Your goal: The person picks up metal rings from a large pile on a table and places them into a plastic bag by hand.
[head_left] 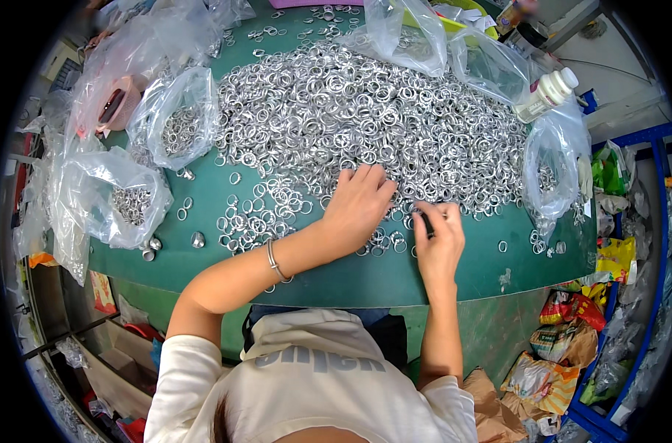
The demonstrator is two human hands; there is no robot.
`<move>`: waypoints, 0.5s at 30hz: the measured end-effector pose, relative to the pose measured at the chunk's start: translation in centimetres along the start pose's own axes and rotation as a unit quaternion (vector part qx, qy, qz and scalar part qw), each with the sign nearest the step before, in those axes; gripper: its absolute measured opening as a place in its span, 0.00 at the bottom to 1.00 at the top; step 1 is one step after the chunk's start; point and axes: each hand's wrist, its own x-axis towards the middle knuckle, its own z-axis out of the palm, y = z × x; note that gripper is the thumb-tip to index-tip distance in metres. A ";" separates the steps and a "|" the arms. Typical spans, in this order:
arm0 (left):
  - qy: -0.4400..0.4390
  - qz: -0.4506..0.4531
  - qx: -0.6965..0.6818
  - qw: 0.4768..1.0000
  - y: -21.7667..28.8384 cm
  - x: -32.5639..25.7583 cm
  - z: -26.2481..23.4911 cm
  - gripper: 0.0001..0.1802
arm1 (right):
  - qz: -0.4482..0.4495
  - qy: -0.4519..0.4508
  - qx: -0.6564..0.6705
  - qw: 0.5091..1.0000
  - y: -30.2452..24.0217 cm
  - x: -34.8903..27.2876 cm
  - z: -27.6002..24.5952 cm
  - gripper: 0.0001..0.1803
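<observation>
A wide heap of silver metal rings (pixel 365 96) covers much of the green table (pixel 181 258). At its near edge my left hand (pixel 358 207) lies palm down, fingers slightly apart and their tips touching the rings. A bracelet (pixel 272 255) circles my left wrist. Close by on the right, my right hand (pixel 441 238) has its thumb and fingers curled toward each other at the heap's edge. Whatever sits between those fingers is too small and dark to make out. Loose rings (pixel 380 240) lie between my hands, and a smaller cluster of rings (pixel 258 218) spreads left of them.
Clear plastic bags with rings stand at the left (pixel 177 136), near left (pixel 133 207) and right (pixel 550 173). A white bottle (pixel 548 94) leans at the back right. A pink basket (pixel 122 103) stands far left. Blue shelving (pixel 631 347) with packets flanks the table's right side.
</observation>
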 end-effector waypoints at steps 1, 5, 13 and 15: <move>0.002 0.003 -0.007 1.000 -0.1 0.0 0.1 0.14 | -0.005 -0.009 -0.009 1.000 0.0 0.0 0.3 0.08; -0.001 0.024 -0.029 0.999 -1.0 -0.4 -0.2 0.11 | -0.023 -0.036 -0.001 0.999 0.4 -0.6 -1.1 0.07; -0.053 0.061 0.000 0.997 -0.6 0.2 0.1 0.10 | 0.038 -0.048 0.013 0.998 -0.3 -0.5 -1.8 0.07; -0.034 0.065 -0.030 0.997 -0.7 0.1 0.2 0.11 | -0.036 -0.072 -0.071 0.994 -0.5 -0.5 -1.1 0.08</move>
